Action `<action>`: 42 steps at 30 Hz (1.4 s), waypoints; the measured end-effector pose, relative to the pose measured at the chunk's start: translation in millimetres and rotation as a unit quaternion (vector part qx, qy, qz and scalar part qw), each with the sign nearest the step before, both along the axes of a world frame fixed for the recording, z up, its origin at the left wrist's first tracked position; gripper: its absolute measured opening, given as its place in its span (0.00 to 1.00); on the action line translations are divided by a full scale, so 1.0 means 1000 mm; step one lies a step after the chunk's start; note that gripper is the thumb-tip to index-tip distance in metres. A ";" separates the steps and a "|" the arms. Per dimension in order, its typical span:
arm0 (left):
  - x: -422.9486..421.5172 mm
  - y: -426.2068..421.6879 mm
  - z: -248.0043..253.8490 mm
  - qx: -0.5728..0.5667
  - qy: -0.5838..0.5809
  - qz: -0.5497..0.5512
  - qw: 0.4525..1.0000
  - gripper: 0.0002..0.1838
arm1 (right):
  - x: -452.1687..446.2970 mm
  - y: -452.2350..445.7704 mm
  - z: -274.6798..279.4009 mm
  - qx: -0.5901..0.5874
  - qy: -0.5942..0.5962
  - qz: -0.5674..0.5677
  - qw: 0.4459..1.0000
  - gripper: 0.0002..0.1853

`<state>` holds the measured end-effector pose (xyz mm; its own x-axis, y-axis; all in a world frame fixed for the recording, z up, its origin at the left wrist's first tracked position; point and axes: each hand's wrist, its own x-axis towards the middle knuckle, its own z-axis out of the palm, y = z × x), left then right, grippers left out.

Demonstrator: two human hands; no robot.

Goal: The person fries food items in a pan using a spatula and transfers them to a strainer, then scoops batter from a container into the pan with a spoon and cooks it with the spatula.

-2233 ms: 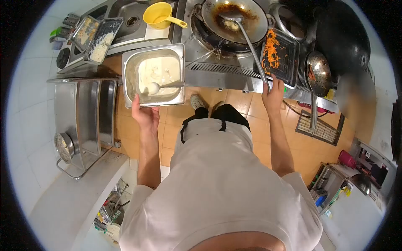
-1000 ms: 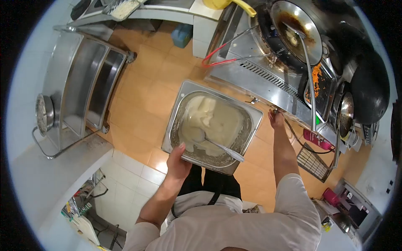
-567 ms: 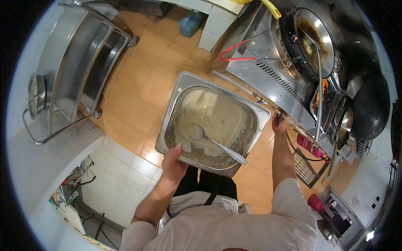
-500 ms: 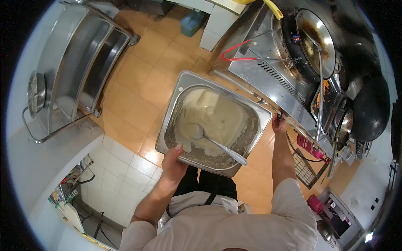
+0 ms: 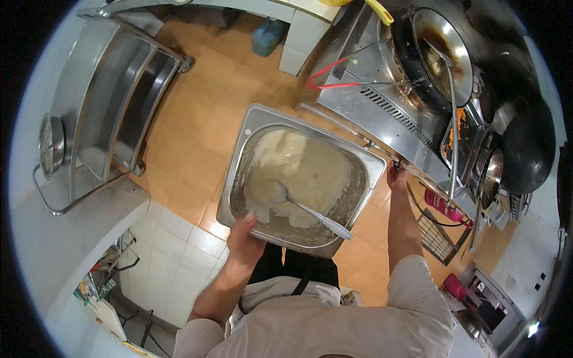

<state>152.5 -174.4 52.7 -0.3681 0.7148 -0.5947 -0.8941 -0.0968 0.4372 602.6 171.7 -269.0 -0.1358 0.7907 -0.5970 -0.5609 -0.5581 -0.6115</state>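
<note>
My left hand is closed on the near left rim of a rectangular steel pan, thumb over the edge. Pale, thick batter covers much of the pan's bottom. In it rests a metal spoon, its handle leaning on the near right rim. My right hand reaches out to the stove's front edge, its fingers closed around a small dark stove knob. Those fingers are partly hidden.
On the steel stove sits a wok with oil and a long-handled ladle. Red-handled tongs lie nearby. A tray with orange shreds is beside the wok. At left stands a steel cart; a blue jug is on the floor.
The small flame glow beneath the wok no longer shows. The pan has shifted slightly toward me with my left hand. My right hand stays at the stove knob.
</note>
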 end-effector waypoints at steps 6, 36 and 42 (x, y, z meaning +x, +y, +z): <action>-0.004 0.006 0.008 0.000 0.002 -0.001 1.000 0.33 | -0.006 -0.002 -0.001 0.039 0.001 0.029 0.999 0.12; -0.003 0.013 0.016 0.009 0.018 0.015 1.000 0.32 | -0.014 -0.005 -0.001 0.015 -0.029 -0.042 0.999 0.12; -0.002 0.009 0.012 0.015 0.003 0.023 1.000 0.30 | -0.022 -0.007 0.006 0.047 -0.021 -0.036 0.998 0.12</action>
